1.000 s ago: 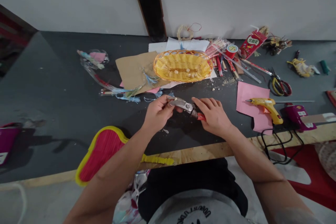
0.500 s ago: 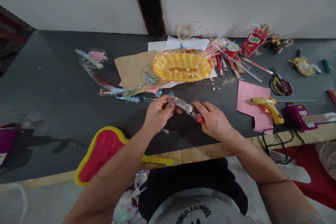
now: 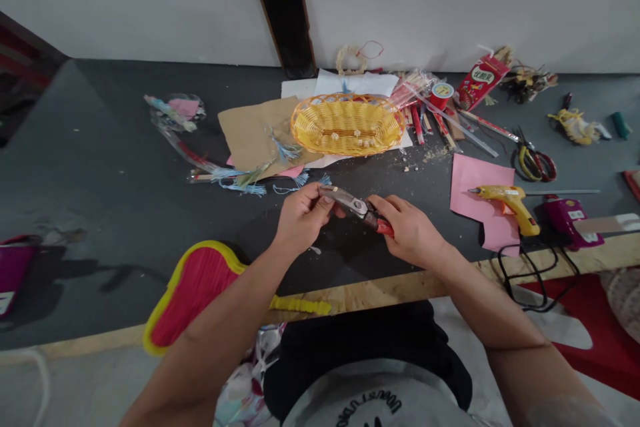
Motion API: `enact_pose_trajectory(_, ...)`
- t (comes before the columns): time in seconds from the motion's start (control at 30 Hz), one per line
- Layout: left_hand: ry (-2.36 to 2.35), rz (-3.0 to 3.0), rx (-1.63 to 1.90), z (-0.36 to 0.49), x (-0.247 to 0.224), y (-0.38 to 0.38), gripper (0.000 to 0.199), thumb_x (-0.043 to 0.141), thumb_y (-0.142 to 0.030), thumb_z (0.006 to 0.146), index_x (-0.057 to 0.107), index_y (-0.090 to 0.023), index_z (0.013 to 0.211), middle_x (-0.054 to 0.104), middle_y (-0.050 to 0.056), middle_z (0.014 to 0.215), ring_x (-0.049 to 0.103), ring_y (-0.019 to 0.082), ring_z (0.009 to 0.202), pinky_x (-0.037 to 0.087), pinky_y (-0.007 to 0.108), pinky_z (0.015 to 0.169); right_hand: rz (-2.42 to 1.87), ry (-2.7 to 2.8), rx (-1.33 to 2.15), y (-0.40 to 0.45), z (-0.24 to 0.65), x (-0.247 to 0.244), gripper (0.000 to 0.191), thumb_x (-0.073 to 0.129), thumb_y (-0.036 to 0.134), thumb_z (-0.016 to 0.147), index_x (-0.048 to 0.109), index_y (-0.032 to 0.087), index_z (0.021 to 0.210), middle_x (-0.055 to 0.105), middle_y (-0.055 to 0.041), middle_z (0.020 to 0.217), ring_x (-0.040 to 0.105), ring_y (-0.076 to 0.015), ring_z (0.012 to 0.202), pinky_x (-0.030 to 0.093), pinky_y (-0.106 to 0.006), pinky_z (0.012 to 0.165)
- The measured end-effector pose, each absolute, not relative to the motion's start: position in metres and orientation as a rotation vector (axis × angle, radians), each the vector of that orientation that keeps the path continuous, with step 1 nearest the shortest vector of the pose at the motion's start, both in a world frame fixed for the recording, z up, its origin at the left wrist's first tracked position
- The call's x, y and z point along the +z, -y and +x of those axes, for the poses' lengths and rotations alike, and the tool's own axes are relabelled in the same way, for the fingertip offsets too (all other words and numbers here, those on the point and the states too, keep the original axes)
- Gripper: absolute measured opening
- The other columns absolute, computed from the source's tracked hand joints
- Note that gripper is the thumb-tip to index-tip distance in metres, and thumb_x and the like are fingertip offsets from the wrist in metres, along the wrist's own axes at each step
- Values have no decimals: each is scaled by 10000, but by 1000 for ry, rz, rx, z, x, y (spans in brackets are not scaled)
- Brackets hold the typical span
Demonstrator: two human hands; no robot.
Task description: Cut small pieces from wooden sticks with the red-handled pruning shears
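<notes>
my left hand (image 3: pixel 303 219) pinched the steel head of the red-handled pliers (image 3: pixel 353 203) | my right hand (image 3: pixel 407 230) held their red grips | both over the dark tabletop (image 3: pixel 150 180), open room before its plywood edge (image 3: pixel 380 295)

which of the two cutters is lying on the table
The scissors with yellow and red handles; the snips are in the left hand and right hand.
</notes>
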State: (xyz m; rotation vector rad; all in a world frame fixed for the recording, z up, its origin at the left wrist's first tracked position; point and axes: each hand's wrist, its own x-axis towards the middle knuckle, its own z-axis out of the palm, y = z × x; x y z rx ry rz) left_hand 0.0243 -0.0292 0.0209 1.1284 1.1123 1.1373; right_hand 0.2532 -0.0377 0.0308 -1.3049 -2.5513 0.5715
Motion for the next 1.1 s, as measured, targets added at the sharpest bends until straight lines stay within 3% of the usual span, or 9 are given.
enact_pose_trajectory(0.2, -1276, 1272, 1163, 22, 24, 27, 292, 760, -455, 823, 672, -177, 827, 585, -17, 559, 516, 103, 504, 384, 208, 489, -1494, 2534, 397, 35, 247, 29, 641, 500, 145, 873, 425, 207, 1506, 627, -146, 1304, 591, -320, 1153, 484, -469, 919)
enact_pose_trajectory(0.33, -1267, 1234, 1181, 22, 22, 29, 234, 707, -387, 860, 661, -175, 772, 531, -29, 512, 432, 86, 450, 303, 211, 451, -1491, 2585, 350, 35, 247, 30, 665, 499, 145, 883, 408, 214, 1538, 620, -148, 1347, 583, -313, 1168, 445, -473, 933)
enact_pose_trajectory(0.6, -991, 965, 1010, 19, 34, 26, 296, 812, -375, 723, 602, -166, 720, 693, 44, 586, 282, 32, 359, 179, 206, 386, -1382, 2604, 371, 33, 253, 31, 683, 497, 116, 864, 421, 203, 1537, 605, -139, 1386, 564, -300, 1195, 433, -469, 993)
enact_pose_trajectory(0.8, -1020, 951, 1010, 22, 36, 27, 294, 823, -360, 705, 608, -159, 714, 693, 46, 579, 295, 31, 360, 180, 203, 383, -1376, 2572, 437, 36, 251, 30, 646, 479, 101, 859, 456, 192, 1498, 649, -129, 1242, 597, -283, 1098, 495, -436, 950)
enact_pose_trajectory(1.1, -1177, 1118, 1096, 26, 25, 33, 194, 719, -359, 821, 697, -167, 797, 701, 38, 628, 338, 58, 400, 199, 212, 391, -1387, 2569, 507, 43, 250, 34, 607, 477, 71, 832, 478, 171, 1431, 653, -134, 1175, 619, -269, 1014, 518, -424, 936)
